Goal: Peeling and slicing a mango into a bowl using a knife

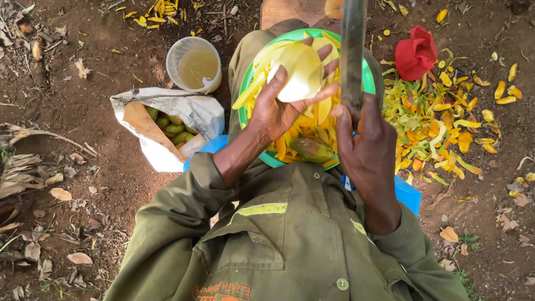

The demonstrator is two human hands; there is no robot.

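The green bowl (243,106) is filling the frame's upper centre, bare soil lying left; the left hand (278,108) is grasping a peeled mango (301,69); the right hand (365,142) is clenching a long knife (353,50).

Left hand (284,106) cupped, fingers spread — right hand (365,139) fisted, wrist upright.

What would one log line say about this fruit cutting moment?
left hand: holds peeled mango | right hand: grips big knife | green bowl: slices | peels: ground
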